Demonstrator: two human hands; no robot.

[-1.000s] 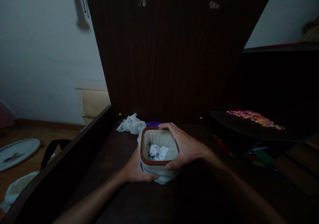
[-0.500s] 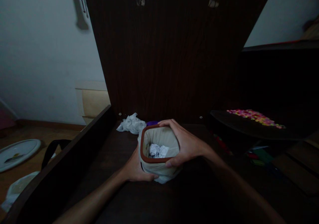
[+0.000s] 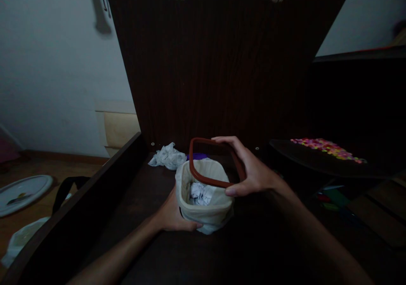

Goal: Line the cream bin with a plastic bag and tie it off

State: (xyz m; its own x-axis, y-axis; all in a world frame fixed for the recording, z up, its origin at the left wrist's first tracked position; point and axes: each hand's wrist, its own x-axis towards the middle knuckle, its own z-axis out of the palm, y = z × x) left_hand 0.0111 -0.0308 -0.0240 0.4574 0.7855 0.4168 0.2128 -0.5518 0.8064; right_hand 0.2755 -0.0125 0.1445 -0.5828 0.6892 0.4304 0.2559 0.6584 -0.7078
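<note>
A small trash bin [image 3: 203,212] lined with a pale plastic bag stands on the dark wooden surface, with crumpled white paper [image 3: 200,193] inside. My left hand [image 3: 174,213] is wrapped round the bin's left side, thumb across its front. Above and a little right of the bin's mouth, my right hand [image 3: 249,166] grips a brown rim ring [image 3: 192,162] by its right side. The ring is tilted and apart from the bin, except that I cannot tell whether its front edge touches the bag.
Behind the bin lie a crumpled white plastic bag [image 3: 168,157] and a purple thing [image 3: 197,156], partly hidden. A raised dark board [image 3: 111,183] borders the left side. Small pink and yellow pieces [image 3: 328,149] lie on a dark shelf at right. A white lid [image 3: 25,194] is on the floor.
My right hand has lifted the brown ring off the bin's top, up and to the right. The bag's edge round the mouth is now uncovered. My left hand stays on the bin.
</note>
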